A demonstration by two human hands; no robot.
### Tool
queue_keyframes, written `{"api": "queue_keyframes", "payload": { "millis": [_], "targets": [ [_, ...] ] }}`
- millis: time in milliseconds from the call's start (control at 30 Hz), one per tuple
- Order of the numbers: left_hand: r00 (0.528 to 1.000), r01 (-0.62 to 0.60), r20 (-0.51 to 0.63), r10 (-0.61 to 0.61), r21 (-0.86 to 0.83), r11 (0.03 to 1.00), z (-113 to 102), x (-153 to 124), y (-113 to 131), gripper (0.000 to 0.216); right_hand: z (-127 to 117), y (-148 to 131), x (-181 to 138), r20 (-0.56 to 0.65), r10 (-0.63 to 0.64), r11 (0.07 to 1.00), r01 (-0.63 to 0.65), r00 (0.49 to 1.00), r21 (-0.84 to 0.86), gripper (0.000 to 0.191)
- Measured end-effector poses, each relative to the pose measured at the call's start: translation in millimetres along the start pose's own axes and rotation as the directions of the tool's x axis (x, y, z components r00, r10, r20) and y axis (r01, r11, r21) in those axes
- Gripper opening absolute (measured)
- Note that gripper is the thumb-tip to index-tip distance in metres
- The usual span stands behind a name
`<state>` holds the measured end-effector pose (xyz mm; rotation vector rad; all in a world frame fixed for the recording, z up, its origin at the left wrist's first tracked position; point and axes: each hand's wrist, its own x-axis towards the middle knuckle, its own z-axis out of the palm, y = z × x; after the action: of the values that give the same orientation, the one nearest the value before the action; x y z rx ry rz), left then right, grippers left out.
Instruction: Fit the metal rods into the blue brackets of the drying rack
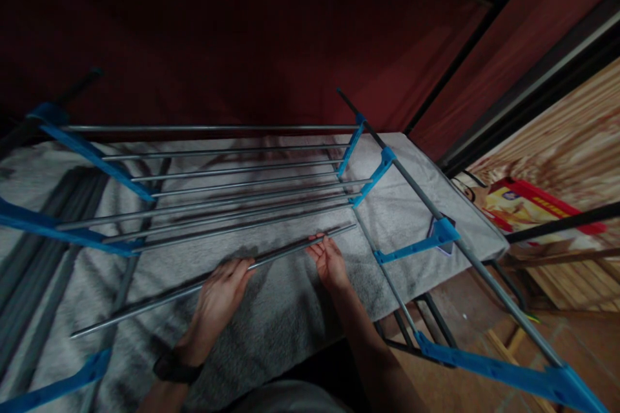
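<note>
A thin grey metal rod [159, 300] runs slantwise from lower left to upper right over a grey towel [285, 310]. My left hand [220, 300] grips the rod near its middle, fingers curled over it. My right hand [329, 261] holds the same rod close to its right end, fingertips pinched on it. Beyond them stands a drying rack [232, 174] with several parallel metal rods set in blue plastic brackets [365, 187]. A dark band circles my left wrist.
A long rack tube [465, 251] with blue joints runs down to the lower right. More blue arms [72, 239] stick out at the left. A red and yellow package [523, 206] lies on wooden slats at the right. A dark red wall stands behind.
</note>
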<state>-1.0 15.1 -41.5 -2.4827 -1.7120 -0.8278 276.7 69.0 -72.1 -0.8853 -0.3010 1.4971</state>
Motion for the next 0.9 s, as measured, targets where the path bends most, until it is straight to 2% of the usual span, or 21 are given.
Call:
{"api": "queue_keyframes", "payload": {
  "millis": [333, 600, 733, 833, 900],
  "targets": [
    [0.999, -0.002, 0.048, 0.002, -0.007, 1.000, -5.2, 0.6, -7.1, 0.038, -0.5, 0.1, -1.4, -0.002, -0.019, 1.000, 0.019, 1.000, 0.023, 0.032],
    [0.997, 0.001, 0.077, 0.000, -0.009, 1.000, -11.4, 2.6, -0.4, 0.040, 4.2, -4.9, -3.0, -0.024, -0.042, 0.999, 0.043, 0.999, 0.015, 0.027],
    [0.998, 0.003, 0.065, -0.001, -0.026, 1.000, -15.2, 5.8, 2.5, 0.041, 4.9, -19.3, -1.7, -0.074, -0.075, 0.997, 0.075, 0.994, -0.014, 0.027],
    [0.999, 0.017, 0.051, -0.014, -0.061, 0.998, -18.0, 9.9, 4.2, 0.040, 4.1, -38.6, -2.3, -0.151, -0.091, 0.996, 0.088, 0.984, -0.030, 0.025],
    [0.999, 0.032, 0.039, -0.028, -0.100, 0.995, -20.0, 14.2, 6.6, 0.039, 5.5, -54.5, -7.3, -0.161, -0.117, 0.993, 0.111, 0.980, -0.043, 0.024]
  ]
}}
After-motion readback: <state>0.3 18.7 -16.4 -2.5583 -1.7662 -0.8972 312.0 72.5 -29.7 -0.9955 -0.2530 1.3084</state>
